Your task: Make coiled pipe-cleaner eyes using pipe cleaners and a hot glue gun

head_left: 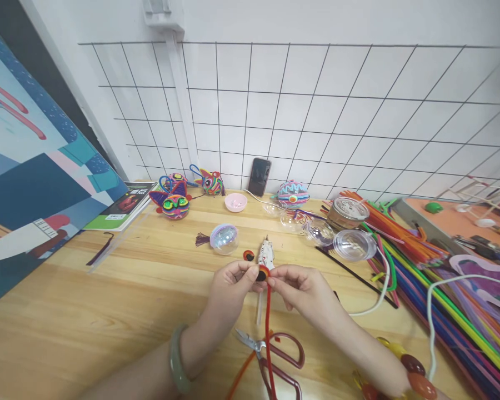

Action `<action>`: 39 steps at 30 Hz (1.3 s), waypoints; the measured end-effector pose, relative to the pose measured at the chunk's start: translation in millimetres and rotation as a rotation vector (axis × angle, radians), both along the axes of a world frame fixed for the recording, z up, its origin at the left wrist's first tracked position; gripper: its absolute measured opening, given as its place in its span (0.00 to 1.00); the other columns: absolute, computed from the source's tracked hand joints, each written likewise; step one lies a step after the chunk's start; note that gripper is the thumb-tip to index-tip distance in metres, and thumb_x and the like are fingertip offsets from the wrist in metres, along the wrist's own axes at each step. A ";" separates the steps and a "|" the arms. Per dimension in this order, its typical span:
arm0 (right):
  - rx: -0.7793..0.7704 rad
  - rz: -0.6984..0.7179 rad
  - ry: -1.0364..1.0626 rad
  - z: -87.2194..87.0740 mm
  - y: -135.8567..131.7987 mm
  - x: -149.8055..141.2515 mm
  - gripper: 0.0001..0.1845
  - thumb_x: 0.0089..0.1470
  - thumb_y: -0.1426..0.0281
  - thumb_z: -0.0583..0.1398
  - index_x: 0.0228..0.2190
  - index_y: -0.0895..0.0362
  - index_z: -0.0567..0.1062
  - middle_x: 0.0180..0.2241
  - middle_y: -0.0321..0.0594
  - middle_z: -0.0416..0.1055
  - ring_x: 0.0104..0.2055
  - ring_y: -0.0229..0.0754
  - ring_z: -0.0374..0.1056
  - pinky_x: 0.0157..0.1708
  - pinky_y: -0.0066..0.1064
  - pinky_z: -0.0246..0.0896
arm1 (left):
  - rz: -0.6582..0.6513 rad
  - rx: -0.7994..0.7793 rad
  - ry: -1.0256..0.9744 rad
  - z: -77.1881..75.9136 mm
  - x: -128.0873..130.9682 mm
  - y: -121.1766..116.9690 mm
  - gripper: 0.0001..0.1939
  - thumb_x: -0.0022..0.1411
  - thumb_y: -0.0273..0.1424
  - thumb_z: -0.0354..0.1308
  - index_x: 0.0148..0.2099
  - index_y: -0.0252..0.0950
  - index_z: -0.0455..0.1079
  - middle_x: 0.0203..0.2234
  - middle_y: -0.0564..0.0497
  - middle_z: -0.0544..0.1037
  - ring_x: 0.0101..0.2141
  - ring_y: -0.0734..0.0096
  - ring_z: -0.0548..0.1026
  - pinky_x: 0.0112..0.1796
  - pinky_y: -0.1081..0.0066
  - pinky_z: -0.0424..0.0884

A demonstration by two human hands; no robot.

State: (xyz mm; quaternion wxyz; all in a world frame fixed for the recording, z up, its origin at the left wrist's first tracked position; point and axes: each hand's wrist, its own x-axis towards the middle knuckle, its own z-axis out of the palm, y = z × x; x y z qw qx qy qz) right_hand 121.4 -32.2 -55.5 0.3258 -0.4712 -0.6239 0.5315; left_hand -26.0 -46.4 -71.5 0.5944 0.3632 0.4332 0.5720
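Between both hands is a small coiled disc of pipe cleaner, black in the middle with orange and red around it. My left hand pinches its left side between thumb and fingers. At its right edge, my right hand pinches the red pipe cleaner, whose long tail hangs toward me. A similar coiled disc lies just beyond my left fingers. Behind the hands lies a white glue gun, partly hidden by them. Scissors with dark red handles lie open below, under the red tail.
A clear ball with a purple tassel lies ahead. Colourful wrapped ornaments, a pink bowl and a phone stand near the wall. Clear domes, a white cable and bundled pipe cleaners fill the right.
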 end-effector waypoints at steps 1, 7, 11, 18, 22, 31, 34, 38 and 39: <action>-0.004 -0.001 0.009 -0.2 0.0 -0.1 0.15 0.46 0.60 0.60 0.29 0.60 0.73 0.22 0.35 0.68 0.15 0.28 0.54 0.15 0.21 0.52 | -0.001 -0.001 0.003 -0.1 -0.1 -0.1 0.09 0.46 0.33 0.63 0.27 0.32 0.73 0.21 0.50 0.77 0.24 0.72 0.73 0.28 0.72 0.70; -0.022 -0.006 0.072 -3.9 -0.1 -1.9 0.16 0.44 0.57 0.60 0.27 0.59 0.72 0.20 0.32 0.65 0.15 0.28 0.54 0.14 0.21 0.53 | -0.022 0.008 -0.028 -4.2 -0.9 1.9 0.08 0.47 0.33 0.62 0.26 0.32 0.73 0.22 0.50 0.76 0.24 0.74 0.71 0.28 0.73 0.68; -0.011 -0.075 0.094 -6.0 -2.3 -5.7 0.17 0.43 0.57 0.61 0.26 0.59 0.71 0.18 0.31 0.63 0.16 0.30 0.56 0.15 0.22 0.56 | 0.011 0.011 -0.023 -7.8 0.6 2.3 0.07 0.48 0.32 0.62 0.26 0.32 0.73 0.18 0.53 0.73 0.21 0.79 0.66 0.25 0.78 0.63; -0.004 -0.132 0.108 -4.7 -4.6 -10.2 0.17 0.44 0.57 0.60 0.26 0.60 0.72 0.20 0.34 0.68 0.17 0.31 0.60 0.18 0.24 0.58 | 0.020 -0.055 -0.141 -6.2 4.5 -1.0 0.06 0.47 0.31 0.63 0.26 0.32 0.72 0.20 0.52 0.73 0.23 0.78 0.67 0.29 0.75 0.64; -0.013 -0.116 0.154 -3.8 -4.6 -10.9 0.16 0.44 0.57 0.61 0.25 0.60 0.71 0.22 0.37 0.71 0.19 0.33 0.64 0.22 0.26 0.61 | 0.024 -0.079 -0.201 -5.4 6.4 -2.8 0.06 0.47 0.30 0.63 0.26 0.32 0.71 0.20 0.52 0.73 0.23 0.78 0.68 0.30 0.75 0.65; 0.015 -0.123 0.171 -3.4 -4.6 -11.2 0.17 0.43 0.57 0.62 0.26 0.59 0.72 0.22 0.37 0.71 0.21 0.36 0.66 0.24 0.28 0.63 | 0.021 -0.106 -0.287 -7.0 7.9 -2.6 0.07 0.46 0.30 0.64 0.27 0.31 0.71 0.22 0.51 0.75 0.25 0.77 0.70 0.32 0.74 0.66; 0.012 -0.125 0.168 -3.3 -4.1 -10.4 0.17 0.43 0.57 0.62 0.26 0.60 0.73 0.21 0.37 0.71 0.21 0.36 0.67 0.24 0.28 0.64 | 0.025 -0.107 -0.310 -6.6 7.9 -3.1 0.07 0.46 0.30 0.64 0.27 0.31 0.71 0.22 0.51 0.75 0.25 0.78 0.70 0.32 0.75 0.66; -0.003 -0.106 0.173 -3.1 -3.8 -9.2 0.16 0.44 0.59 0.62 0.27 0.60 0.74 0.23 0.38 0.72 0.21 0.35 0.67 0.24 0.27 0.64 | 0.038 -0.102 -0.319 -6.2 7.7 -3.2 0.06 0.46 0.29 0.64 0.26 0.31 0.70 0.22 0.52 0.75 0.24 0.78 0.70 0.32 0.76 0.66; -0.005 -0.102 0.170 -2.8 -3.8 -9.1 0.15 0.44 0.59 0.62 0.28 0.60 0.74 0.23 0.38 0.73 0.21 0.35 0.67 0.25 0.27 0.64 | 0.038 -0.101 -0.318 -6.2 7.6 -3.0 0.06 0.46 0.29 0.63 0.26 0.31 0.70 0.22 0.52 0.75 0.24 0.78 0.70 0.32 0.76 0.66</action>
